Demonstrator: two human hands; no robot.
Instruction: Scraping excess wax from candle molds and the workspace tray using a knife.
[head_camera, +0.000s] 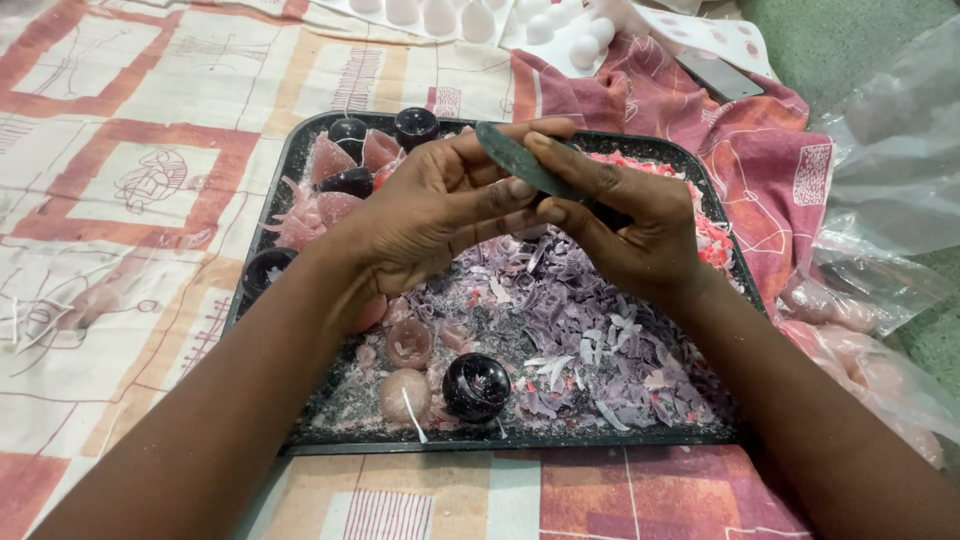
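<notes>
Both your hands meet over the dark tray (300, 150) so shavings (560, 330) drop in — right hand (630, 235) pinching the flat green blade (515, 160), left hand (440, 215) closed round something I cannot make out.

Blade (515, 160): flat, narrow, dull grey-green, rounded tip; held tilted above the tray, tip up and to the left, its lower end hidden between the fingers of both hands. Left hand (440, 215): fingertips pinched on the blade's middle. Right hand (630, 225): closed around the blade's lower end, index finger laid along its edge.
</notes>
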